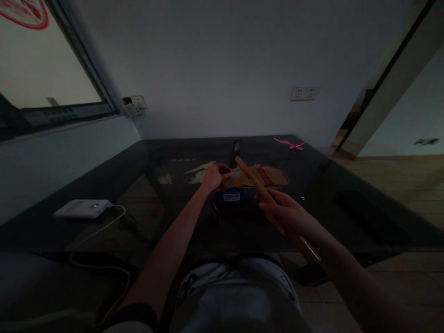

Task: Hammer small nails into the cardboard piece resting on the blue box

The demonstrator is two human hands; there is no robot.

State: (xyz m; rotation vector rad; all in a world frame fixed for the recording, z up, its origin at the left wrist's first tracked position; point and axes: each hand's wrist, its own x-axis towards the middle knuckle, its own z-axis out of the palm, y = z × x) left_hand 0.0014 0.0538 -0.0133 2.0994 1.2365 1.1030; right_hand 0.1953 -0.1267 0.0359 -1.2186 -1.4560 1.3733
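My right hand (pixel 284 208) is wrapped round the wooden handle of a hammer (pixel 255 180). The dark hammer head is raised at the far end, just beyond my left fingers. Under it lies a flat brown sole-shaped piece (pixel 277 176), seemingly cardboard, with a red band across it. That piece rests on a small blue box or tin (pixel 231 196) with a white label. My left hand (pixel 217 176) is at the left part of the brown piece, thumb and fingers pinched together. Whatever is between those fingertips is too small and dark to make out.
The dark glossy table (pixel 194 226) bears a white power bank (pixel 83 209) with a cable at left, and a pink ribbon (pixel 289 144) at the far right. A dark flat object (pixel 373 216) lies near the right edge. Behind stands a wall with sockets (pixel 304 93).
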